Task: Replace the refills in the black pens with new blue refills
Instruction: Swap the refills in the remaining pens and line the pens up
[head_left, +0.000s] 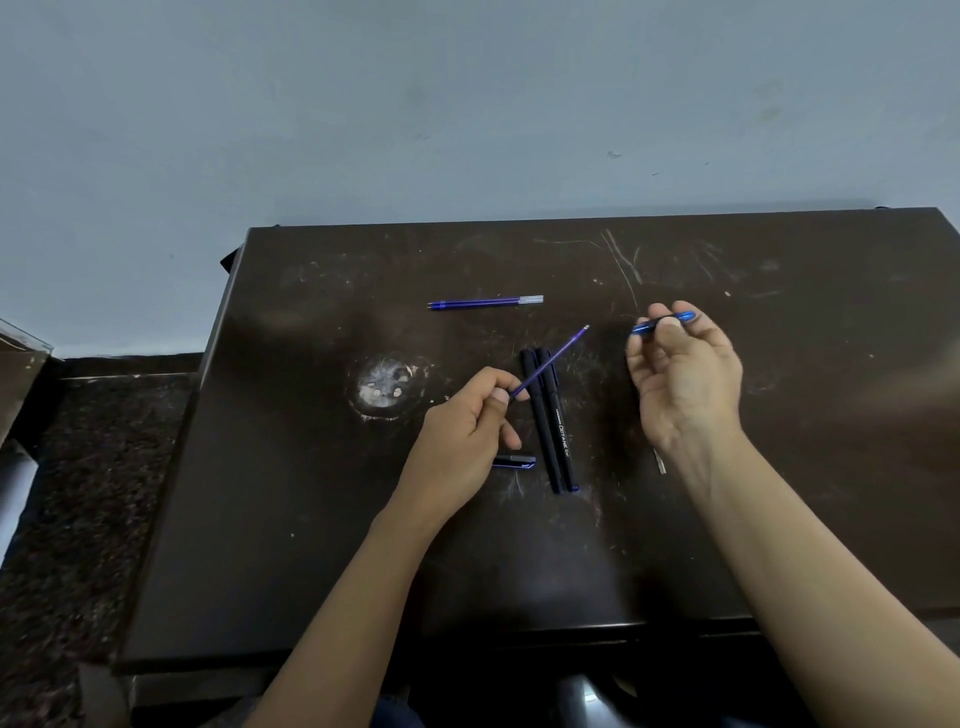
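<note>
My left hand (462, 431) fingers pinch a blue refill (550, 361); right hand (680, 374) fingers pinch the pen's front section (662, 323). Risk: this removed refill getting confused with the new refills (485, 302).

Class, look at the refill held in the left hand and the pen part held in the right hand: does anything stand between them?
Nothing visible does. The refill in the left hand points up and right toward the pen part pinched in the right hand; only open air above the table separates them. The two black pens lie below.
</note>
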